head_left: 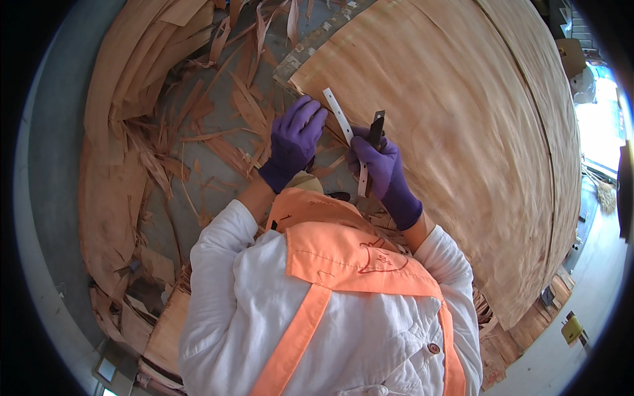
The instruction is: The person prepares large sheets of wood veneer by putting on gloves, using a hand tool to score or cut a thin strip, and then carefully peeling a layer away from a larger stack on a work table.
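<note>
My left hand [294, 140], in a purple glove, has its fingers bent at the near edge of a large pale veneer sheet [429, 79]; what lies under the fingertips is hidden. Just to its right, my right hand [377, 165], also gloved, is closed around a white strip with holes [338, 115] and a dark, flat-bladed tool [378, 124] with a wooden lower part. Both stand up at a slant from the fist, the strip leaning left toward my left hand. Below my hands is my orange apron [353, 251].
Torn veneer strips [224, 145] litter the grey surface [185, 211] on the left, beside piled veneer [125, 72]. A dark seam runs along the right of the big sheet. At the far right are a bright opening [601, 112], a broom [606, 198] and a yellow-green object [572, 328].
</note>
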`<state>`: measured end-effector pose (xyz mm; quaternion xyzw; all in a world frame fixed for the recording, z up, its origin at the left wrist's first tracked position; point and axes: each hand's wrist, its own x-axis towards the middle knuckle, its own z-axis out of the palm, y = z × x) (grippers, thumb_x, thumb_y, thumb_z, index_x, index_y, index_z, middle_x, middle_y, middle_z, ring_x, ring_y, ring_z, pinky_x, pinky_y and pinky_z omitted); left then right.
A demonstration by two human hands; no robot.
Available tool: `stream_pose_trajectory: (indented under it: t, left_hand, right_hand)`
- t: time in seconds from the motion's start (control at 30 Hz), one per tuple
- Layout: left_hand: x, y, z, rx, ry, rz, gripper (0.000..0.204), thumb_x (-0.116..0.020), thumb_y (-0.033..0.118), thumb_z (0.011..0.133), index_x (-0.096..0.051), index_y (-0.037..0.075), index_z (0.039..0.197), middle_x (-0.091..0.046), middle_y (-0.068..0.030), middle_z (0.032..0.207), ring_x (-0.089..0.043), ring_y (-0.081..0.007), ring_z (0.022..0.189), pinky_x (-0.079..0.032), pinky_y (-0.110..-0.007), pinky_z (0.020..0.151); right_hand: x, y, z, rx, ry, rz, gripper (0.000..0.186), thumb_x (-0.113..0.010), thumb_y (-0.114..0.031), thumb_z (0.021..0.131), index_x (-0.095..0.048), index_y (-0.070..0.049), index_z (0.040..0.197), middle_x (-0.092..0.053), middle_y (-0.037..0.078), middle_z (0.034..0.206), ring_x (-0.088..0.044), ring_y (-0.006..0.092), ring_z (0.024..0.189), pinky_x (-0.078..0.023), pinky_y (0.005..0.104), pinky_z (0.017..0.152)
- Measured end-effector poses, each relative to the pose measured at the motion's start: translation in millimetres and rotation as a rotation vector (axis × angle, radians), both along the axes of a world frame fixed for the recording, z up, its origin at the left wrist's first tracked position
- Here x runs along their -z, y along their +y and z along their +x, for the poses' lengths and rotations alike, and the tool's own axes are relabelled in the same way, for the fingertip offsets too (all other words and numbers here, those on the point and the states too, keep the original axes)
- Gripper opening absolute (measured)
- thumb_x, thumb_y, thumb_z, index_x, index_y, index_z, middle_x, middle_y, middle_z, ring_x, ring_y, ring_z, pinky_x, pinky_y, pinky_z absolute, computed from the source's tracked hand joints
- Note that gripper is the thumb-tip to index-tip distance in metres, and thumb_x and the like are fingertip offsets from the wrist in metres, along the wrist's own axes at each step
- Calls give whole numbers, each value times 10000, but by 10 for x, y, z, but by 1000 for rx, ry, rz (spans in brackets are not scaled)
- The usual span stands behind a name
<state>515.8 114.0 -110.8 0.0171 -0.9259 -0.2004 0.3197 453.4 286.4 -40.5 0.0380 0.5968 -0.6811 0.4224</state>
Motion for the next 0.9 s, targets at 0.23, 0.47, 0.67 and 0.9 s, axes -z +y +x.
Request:
stream_pose_trajectory:
  t: [0.23,0.47,0.67,0.9]
  left_hand:
    - [290,-62,-68,26,8,109,294,-645,71,753,-598,72,1043,-560,-71,1088,-558,-285,1038,-456,-387,811]
    - [213,-63,-180,41,-51,154,331,-624,54,759,-595,68,1088,-556,-85,1147,-556,-291,1012,-459,-398,856]
    - [182,-114,-248,134,-82,127,341,-602,53,737,-632,85,1075,-590,-66,1140,-547,-269,1031,-468,-375,850]
    - [340,-78,-250,196,-110,-226,307,-548,98,787,-646,135,1075,-609,-34,1109,-531,-227,1087,-471,-345,761]
  right_hand:
    - [234,-74,-42,10,-80,109,253,-537,-133,880,-584,21,1076,-587,40,714,-523,103,569,-433,255,540]
    - [327,-69,-51,30,-69,108,233,-541,-118,879,-578,22,1061,-588,42,698,-529,105,563,-432,253,536]
    - [363,-65,-43,35,-50,93,222,-536,-110,880,-575,27,1050,-587,48,700,-527,107,558,-431,253,529]
    - [485,33,-74,47,-68,71,202,-546,-105,882,-565,31,1030,-585,56,701,-521,108,544,-419,253,503]
